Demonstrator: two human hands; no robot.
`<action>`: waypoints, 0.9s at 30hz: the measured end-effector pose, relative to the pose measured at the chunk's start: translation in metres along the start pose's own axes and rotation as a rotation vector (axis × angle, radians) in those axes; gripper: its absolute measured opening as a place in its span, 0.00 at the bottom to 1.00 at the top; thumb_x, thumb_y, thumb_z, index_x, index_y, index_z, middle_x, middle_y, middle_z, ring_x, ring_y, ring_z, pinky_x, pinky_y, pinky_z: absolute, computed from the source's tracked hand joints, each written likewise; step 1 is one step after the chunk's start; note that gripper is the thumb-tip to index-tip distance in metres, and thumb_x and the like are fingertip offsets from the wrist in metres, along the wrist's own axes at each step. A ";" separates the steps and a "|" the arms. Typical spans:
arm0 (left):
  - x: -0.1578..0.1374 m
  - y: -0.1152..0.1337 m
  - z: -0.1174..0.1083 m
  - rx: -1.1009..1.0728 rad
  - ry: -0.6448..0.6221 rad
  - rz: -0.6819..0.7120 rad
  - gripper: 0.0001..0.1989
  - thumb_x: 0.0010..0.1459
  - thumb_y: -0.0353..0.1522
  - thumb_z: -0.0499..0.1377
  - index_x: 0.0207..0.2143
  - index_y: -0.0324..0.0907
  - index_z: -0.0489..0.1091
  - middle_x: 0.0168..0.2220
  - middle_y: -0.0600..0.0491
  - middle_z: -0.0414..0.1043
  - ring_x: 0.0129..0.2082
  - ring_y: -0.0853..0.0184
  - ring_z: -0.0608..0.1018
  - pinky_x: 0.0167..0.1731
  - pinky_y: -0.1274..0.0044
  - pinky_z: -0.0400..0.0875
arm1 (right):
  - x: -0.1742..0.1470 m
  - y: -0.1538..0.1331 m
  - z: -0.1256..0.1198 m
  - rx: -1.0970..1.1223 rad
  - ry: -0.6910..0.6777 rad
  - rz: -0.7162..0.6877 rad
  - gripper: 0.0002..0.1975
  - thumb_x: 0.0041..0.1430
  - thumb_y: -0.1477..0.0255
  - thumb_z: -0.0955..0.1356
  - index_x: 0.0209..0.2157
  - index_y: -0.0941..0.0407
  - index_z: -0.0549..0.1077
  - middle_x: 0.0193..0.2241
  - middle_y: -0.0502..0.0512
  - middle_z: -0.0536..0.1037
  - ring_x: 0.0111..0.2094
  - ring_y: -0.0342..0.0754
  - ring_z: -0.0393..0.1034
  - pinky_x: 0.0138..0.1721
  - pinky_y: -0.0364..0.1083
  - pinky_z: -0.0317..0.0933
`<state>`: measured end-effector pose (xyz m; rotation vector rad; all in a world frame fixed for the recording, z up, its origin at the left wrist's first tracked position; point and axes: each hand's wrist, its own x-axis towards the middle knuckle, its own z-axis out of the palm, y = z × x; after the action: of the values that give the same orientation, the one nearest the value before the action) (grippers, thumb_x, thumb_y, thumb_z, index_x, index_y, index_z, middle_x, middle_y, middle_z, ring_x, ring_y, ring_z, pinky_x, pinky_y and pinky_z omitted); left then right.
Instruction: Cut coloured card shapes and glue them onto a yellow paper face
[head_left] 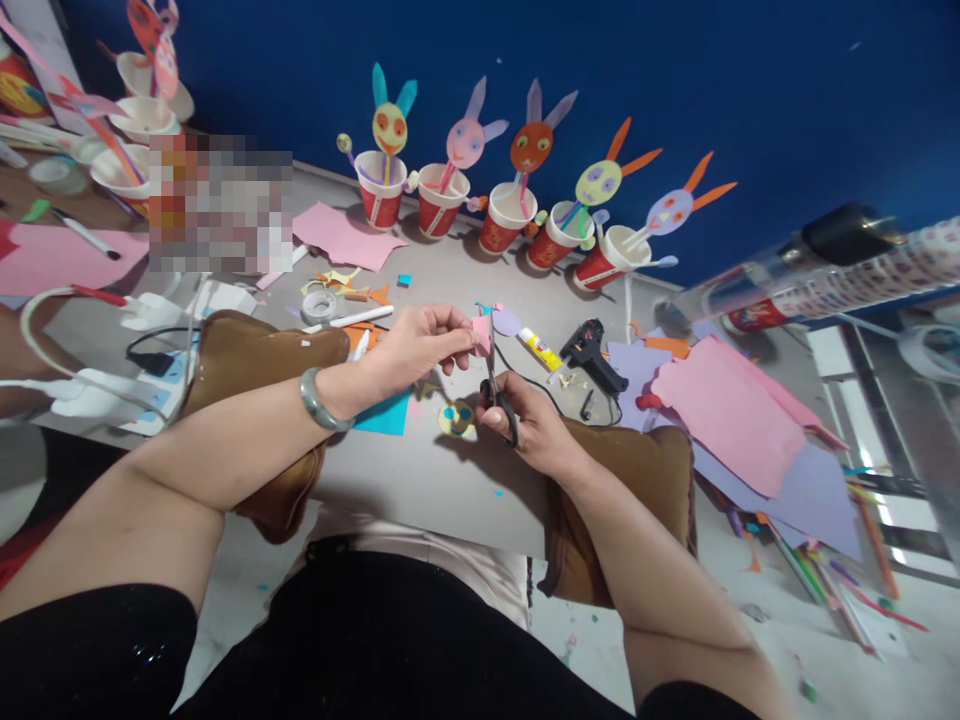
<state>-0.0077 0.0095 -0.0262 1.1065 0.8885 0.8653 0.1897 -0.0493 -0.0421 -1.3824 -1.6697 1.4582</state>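
At lower centre of the frame, scissors (496,385) are gripped by the right hand (525,425), blades pointing up into a small pink paper piece (481,334) pinched just above by the left hand (416,345).

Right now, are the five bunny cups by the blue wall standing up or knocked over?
Standing. All five red paper cups sit upright on the grey table, open rims up, each with a paper bunny face poking out.

Above the yellow paper disc (456,417), the left hand (409,350) pinches a pink paper scrap (481,334) while the right hand (529,425) grips scissors (495,385) cutting it.
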 end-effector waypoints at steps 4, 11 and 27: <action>0.001 -0.004 -0.003 -0.014 -0.011 0.004 0.05 0.56 0.31 0.63 0.29 0.38 0.72 0.25 0.55 0.75 0.22 0.78 0.73 0.21 0.84 0.65 | 0.000 0.000 0.000 -0.005 0.015 -0.008 0.36 0.42 0.33 0.70 0.30 0.53 0.64 0.25 0.49 0.72 0.26 0.43 0.60 0.27 0.44 0.56; 0.002 -0.009 -0.005 -0.039 -0.024 0.031 0.06 0.56 0.31 0.63 0.28 0.38 0.72 0.25 0.56 0.75 0.21 0.79 0.72 0.21 0.85 0.64 | 0.000 0.002 0.001 0.056 0.001 0.023 0.34 0.45 0.36 0.71 0.32 0.53 0.64 0.25 0.50 0.75 0.26 0.44 0.65 0.29 0.45 0.58; 0.002 -0.007 -0.003 -0.097 0.017 -0.042 0.07 0.55 0.30 0.64 0.27 0.39 0.70 0.22 0.57 0.74 0.19 0.78 0.72 0.18 0.86 0.62 | -0.003 -0.001 0.002 -0.017 0.054 0.029 0.32 0.49 0.36 0.69 0.30 0.53 0.65 0.23 0.50 0.75 0.25 0.45 0.65 0.29 0.46 0.58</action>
<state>-0.0085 0.0112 -0.0336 0.9944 0.8717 0.8757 0.1890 -0.0523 -0.0412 -1.4475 -1.6385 1.4131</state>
